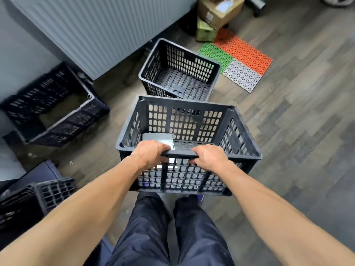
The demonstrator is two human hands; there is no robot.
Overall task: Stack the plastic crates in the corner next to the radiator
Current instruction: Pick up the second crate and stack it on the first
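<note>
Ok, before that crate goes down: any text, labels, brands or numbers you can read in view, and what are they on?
No text is legible anywhere in view.
White paper sheet inside the black plastic crate held by left hand and right hand: no print can be made out.
Brown cardboard box near the white ribbed radiator: pale label, too blurred to read.
Green box below it: pattern only, unreadable.

no readable text, labels too blurred
</note>
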